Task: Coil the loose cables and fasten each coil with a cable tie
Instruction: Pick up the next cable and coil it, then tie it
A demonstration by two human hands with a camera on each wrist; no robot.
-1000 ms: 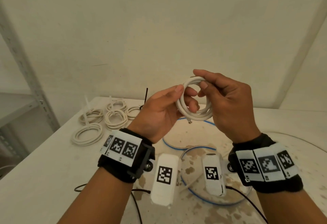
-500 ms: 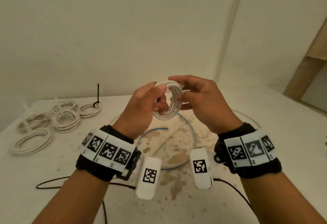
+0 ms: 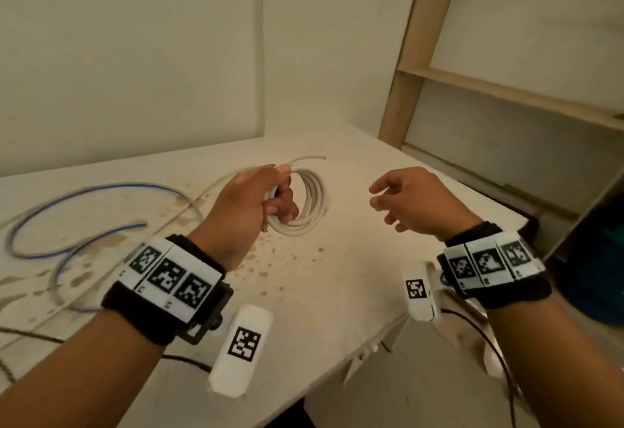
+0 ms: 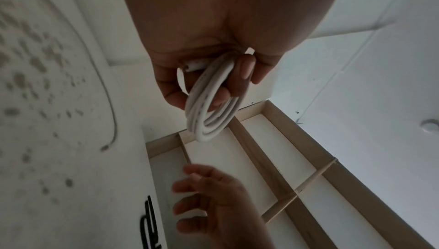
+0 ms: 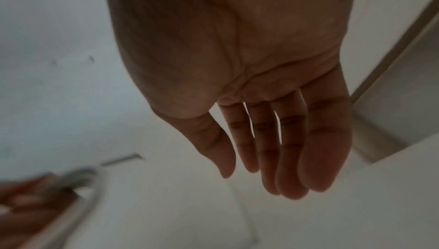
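Note:
My left hand (image 3: 270, 197) grips a white cable coil (image 3: 312, 203) above the table, fingers curled through its loops; one cable end sticks up past the thumb. In the left wrist view the white cable coil (image 4: 211, 106) hangs from those fingers (image 4: 244, 76). My right hand (image 3: 398, 197) hovers to the coil's right, apart from it, fingers relaxed and holding nothing. The right wrist view shows the right hand (image 5: 273, 159) with its fingers (image 5: 316, 149) straight. A loose blue cable (image 3: 101, 191) lies curved on the stained table (image 3: 337, 275) at left. No cable tie is in view.
The table's right edge (image 3: 439, 292) runs diagonally under my right wrist. A wooden shelf frame (image 3: 405, 72) stands beyond the table's far right corner. A thin black wire (image 3: 20, 333) crosses the table near my left forearm. A blue-green bin (image 3: 597, 258) sits low right.
The right hand let go of the coil and moved away to the right; the left hand alone keeps it. The view swung right, so the finished coils at left are out of sight.

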